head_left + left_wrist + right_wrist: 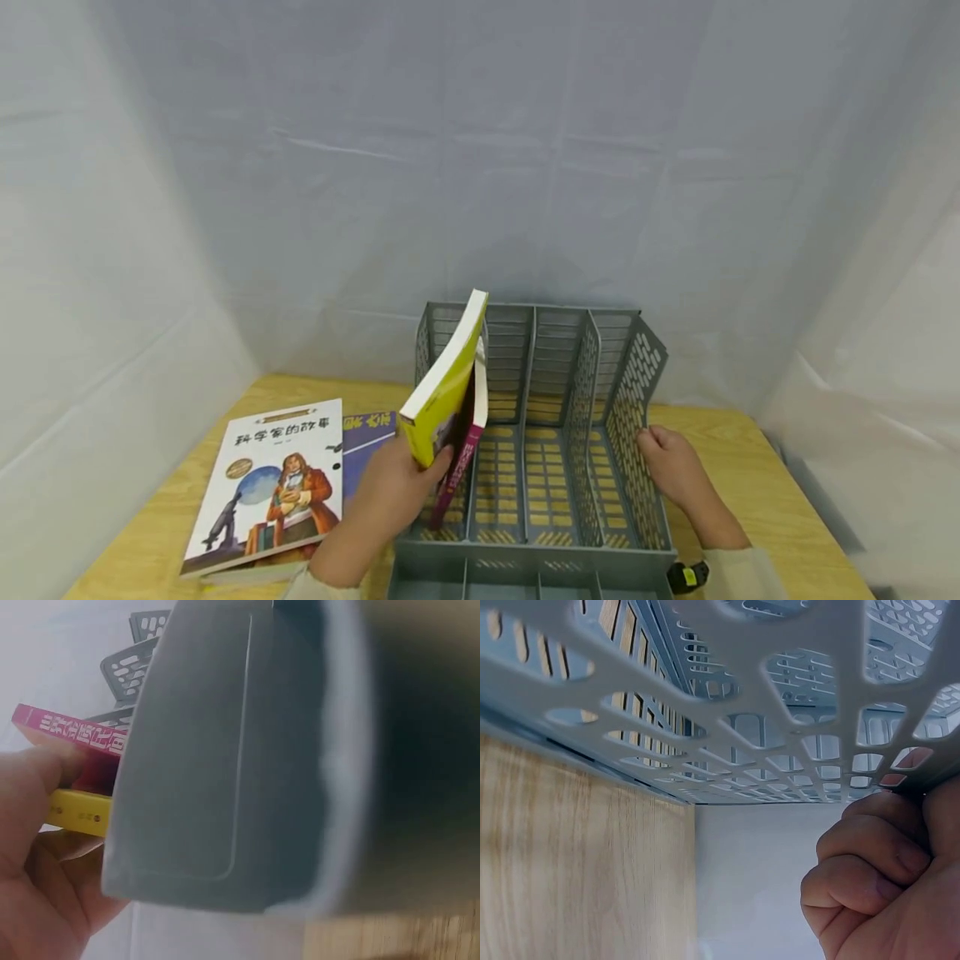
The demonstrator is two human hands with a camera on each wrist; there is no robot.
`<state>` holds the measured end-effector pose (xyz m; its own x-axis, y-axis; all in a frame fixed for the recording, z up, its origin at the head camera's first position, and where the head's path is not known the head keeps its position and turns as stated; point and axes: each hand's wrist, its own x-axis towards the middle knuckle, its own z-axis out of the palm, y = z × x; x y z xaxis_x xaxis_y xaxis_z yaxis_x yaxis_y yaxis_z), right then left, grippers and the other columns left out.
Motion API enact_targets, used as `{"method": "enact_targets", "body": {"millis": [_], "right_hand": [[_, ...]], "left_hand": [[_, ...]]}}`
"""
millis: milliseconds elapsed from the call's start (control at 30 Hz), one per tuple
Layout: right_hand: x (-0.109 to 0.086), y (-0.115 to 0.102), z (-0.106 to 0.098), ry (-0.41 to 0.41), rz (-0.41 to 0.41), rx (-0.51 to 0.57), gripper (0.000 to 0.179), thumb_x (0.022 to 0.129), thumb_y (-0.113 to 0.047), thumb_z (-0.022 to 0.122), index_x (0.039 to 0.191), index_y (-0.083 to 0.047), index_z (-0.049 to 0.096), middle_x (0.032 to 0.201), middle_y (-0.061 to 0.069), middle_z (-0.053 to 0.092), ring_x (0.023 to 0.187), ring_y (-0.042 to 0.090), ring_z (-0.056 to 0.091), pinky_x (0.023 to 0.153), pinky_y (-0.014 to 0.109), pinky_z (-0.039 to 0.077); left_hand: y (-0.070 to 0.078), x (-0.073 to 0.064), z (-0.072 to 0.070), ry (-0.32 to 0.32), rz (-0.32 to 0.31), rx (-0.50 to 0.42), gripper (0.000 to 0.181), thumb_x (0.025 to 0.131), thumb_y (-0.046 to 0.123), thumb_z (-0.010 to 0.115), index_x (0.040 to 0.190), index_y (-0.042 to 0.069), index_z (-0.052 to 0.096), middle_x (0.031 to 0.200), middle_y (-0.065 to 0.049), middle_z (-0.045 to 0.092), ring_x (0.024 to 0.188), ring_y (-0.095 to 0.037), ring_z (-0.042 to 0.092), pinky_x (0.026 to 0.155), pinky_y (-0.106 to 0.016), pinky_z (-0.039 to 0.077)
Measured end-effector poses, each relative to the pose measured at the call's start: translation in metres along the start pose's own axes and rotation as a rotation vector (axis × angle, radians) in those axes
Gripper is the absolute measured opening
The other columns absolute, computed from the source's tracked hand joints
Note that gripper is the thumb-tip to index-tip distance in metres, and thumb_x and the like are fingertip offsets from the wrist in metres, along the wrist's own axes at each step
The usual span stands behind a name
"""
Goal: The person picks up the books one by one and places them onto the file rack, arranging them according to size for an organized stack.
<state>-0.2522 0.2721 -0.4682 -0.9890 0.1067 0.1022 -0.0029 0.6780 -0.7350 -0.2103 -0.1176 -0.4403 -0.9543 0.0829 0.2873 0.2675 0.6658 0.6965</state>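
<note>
Yellow book [444,408]: held tilted at the leftmost compartment [422,346] of the grey rack [525,553]; long axis run from 7 towards 1 o'clock; whether its lower edge has been let in cannot be told.
Left hand [396,485]: closed about the yellow book's near end, thumb on one side and fingers on the other; of the two, placed nearer that compartment, which is met from 1 round to 3 o'clock.
Magenta book [461,468]: stood leaning in the same compartment, at 3 o'clock from the left hand, just beside the thumb.
Right hand [667,462]: fingers curled round the near edge of the rack's right wall [636,408], which is leaned outward towards 1 o'clock.
White-covered book [270,492]: laid flat at 9 o'clock, partly over a purple book [367,442].
Tabletop [720,442]: pale wood grain; rack and flat books borne on it.
Sheeting [525,167]: hung pale and creased at 12, 9 and 3 o'clock.
</note>
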Motion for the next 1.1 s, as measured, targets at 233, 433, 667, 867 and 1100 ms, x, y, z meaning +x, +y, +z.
{"method": "enact_targets", "body": {"millis": [233, 433, 667, 867, 1100], "right_hand": [[-0.002, 0.003, 0.0, -0.002, 0.011, -0.011, 0.039, 0.11, -0.029, 0.042, 0.074, -0.013, 0.043, 0.061, -0.002, 0.041, 0.054, 0.017, 0.038, 0.051, 0.031, 0.035], [-0.003, 0.004, -0.002, -0.005, 0.001, -0.005, 0.041, 0.11, -0.031, 0.041, 0.073, -0.012, 0.041, 0.06, -0.001, 0.04, 0.052, 0.017, 0.036, 0.051, 0.032, 0.035], [-0.003, 0.005, -0.003, -0.012, -0.006, -0.014, 0.042, 0.111, -0.03, 0.04, 0.073, -0.012, 0.041, 0.059, 0.0, 0.039, 0.051, 0.016, 0.034, 0.052, 0.032, 0.034], [-0.003, 0.002, -0.001, -0.014, -0.003, 0.0, 0.043, 0.111, -0.032, 0.04, 0.073, -0.012, 0.04, 0.059, -0.001, 0.038, 0.051, 0.016, 0.034, 0.051, 0.031, 0.034], [-0.001, -0.002, 0.0, -0.013, 0.008, -0.004, 0.043, 0.111, -0.032, 0.041, 0.072, -0.013, 0.04, 0.059, -0.002, 0.038, 0.051, 0.016, 0.034, 0.05, 0.031, 0.034]], "left_hand": [[-0.006, 0.002, 0.004, -0.103, -0.083, 0.039, 0.064, 0.097, 0.054, 0.067, 0.13, 0.0, 0.055, 0.095, -0.012, 0.069, 0.079, -0.023, 0.066, 0.067, -0.042, 0.054], [-0.01, 0.002, 0.006, -0.173, -0.002, 0.084, 0.049, 0.1, 0.049, 0.063, 0.122, 0.006, 0.058, 0.066, -0.002, 0.052, 0.055, -0.016, 0.049, 0.051, -0.034, 0.041], [-0.015, 0.0, 0.009, -0.267, 0.126, 0.239, 0.094, 0.087, 0.034, 0.07, 0.167, 0.021, 0.021, 0.056, 0.006, 0.048, 0.046, -0.011, 0.042, 0.042, -0.029, 0.036], [-0.015, 0.003, 0.009, -0.322, 0.113, 0.25, 0.095, 0.092, 0.043, 0.071, 0.168, 0.024, 0.016, 0.056, 0.006, 0.048, 0.046, -0.012, 0.042, 0.043, -0.03, 0.036], [-0.015, 0.003, 0.002, -0.36, 0.082, 0.232, 0.099, 0.092, 0.056, 0.073, 0.167, 0.031, 0.014, 0.071, 0.003, 0.064, 0.053, -0.015, 0.051, 0.053, -0.035, 0.045]]}}
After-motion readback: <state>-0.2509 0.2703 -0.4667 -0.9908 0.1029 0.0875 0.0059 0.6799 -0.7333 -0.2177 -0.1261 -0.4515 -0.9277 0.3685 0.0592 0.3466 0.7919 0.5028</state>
